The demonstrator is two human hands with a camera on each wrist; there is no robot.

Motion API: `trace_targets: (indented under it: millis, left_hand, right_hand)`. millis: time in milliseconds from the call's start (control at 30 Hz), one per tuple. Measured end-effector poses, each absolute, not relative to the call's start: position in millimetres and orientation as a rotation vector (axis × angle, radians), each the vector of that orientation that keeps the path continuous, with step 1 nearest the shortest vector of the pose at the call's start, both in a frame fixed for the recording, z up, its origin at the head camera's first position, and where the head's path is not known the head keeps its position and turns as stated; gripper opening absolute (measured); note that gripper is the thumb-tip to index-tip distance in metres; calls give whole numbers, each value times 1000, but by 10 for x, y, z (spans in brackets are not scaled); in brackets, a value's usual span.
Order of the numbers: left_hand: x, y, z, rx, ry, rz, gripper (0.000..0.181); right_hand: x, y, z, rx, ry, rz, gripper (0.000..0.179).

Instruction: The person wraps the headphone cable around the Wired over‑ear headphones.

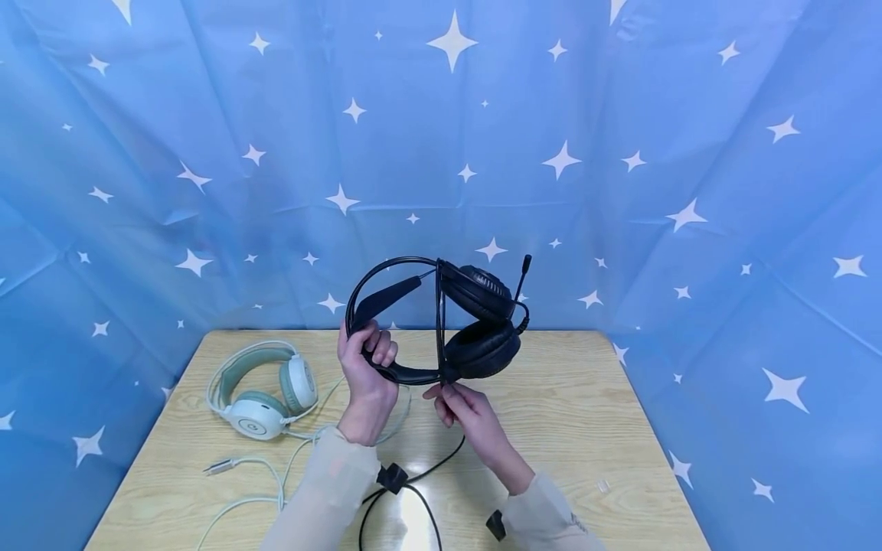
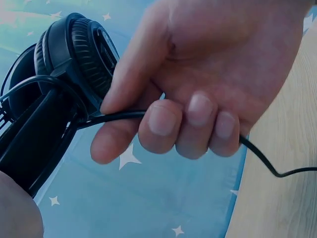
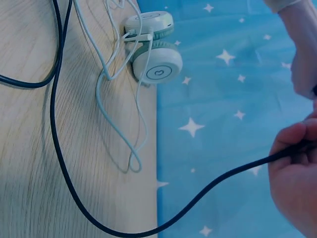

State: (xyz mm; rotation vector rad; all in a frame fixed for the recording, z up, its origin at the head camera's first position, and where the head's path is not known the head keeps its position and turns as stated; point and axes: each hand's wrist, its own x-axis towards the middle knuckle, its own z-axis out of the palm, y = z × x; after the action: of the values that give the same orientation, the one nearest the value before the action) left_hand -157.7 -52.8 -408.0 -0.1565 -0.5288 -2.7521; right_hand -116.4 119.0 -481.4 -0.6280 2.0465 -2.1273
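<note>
Head view: the left hand [image 1: 368,367] is gripping the band of one black headset [image 1: 482,352], holding it above the one table [image 1: 572,413], while the right hand [image 1: 472,413] is pinching its cable [image 1: 448,455] by the lower of two earcups; strands are spanning the frame, so the step appears to be winding. One pale headset [image 1: 255,417] is lying to the left. Left wrist view: the right fingers are clasping one black strand. Right wrist view: slack is sagging from them; the next move seems to be calling for drawing it up and around.
</note>
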Motion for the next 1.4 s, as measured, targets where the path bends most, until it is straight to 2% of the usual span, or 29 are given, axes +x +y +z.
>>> trace_targets:
  millis: [533, 1067, 1400]
  left_hand:
    - [-1557, -476, -4052, -111, -669, -2635, 20]
    - [-1585, -439, -4128, -76, -1024, -2215, 23]
    - [-1651, -521, -4249, -7, -1239, -1978, 20]
  right_hand:
    - [-1116, 1184, -4813, -682, 2110, -2149, 36]
    - [-1046, 1198, -4839, -566, 2061, -2010, 33]
    - [-1084, 1289, -4706, -568, 2092, -1958, 27]
